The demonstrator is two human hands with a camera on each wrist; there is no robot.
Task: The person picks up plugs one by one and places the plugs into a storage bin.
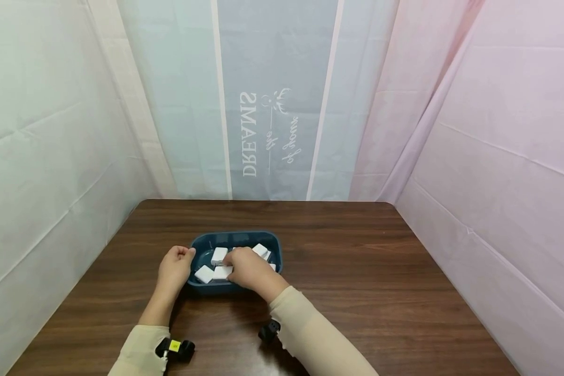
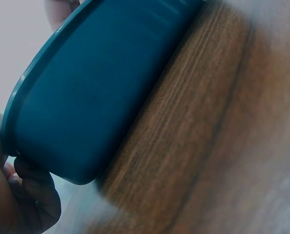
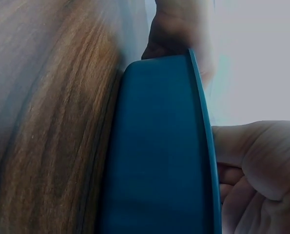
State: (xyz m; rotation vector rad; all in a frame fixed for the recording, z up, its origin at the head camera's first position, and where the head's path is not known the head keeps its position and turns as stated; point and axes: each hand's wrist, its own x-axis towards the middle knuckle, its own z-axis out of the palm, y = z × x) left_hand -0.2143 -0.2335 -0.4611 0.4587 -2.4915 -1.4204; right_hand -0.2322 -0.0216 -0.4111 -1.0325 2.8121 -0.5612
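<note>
In the head view a dark blue plastic bin (image 1: pixel 235 288) stands on the table, with several white blocks in it. Among them are one block (image 1: pixel 204 274) at the near left corner and another (image 1: pixel 260 249) towards the right. My left hand (image 1: pixel 174 269) holds the bin's left end; curled fingers (image 2: pixel 37 195) show against that end in the left wrist view. My right hand (image 1: pixel 251 269) reaches down over the near wall, thumb and fingers apart among the blocks. The bin wall hides its fingertips in the right wrist view, so whether they grip a block is unclear.
The brown wooden table (image 1: pixel 357 292) extends around the bin. Behind it hangs a pale curtain (image 1: pixel 272 62) with lettering, and light cloth covers both sides. Each sleeve carries a black wrist camera, such as the left camera (image 1: pixel 185 351).
</note>
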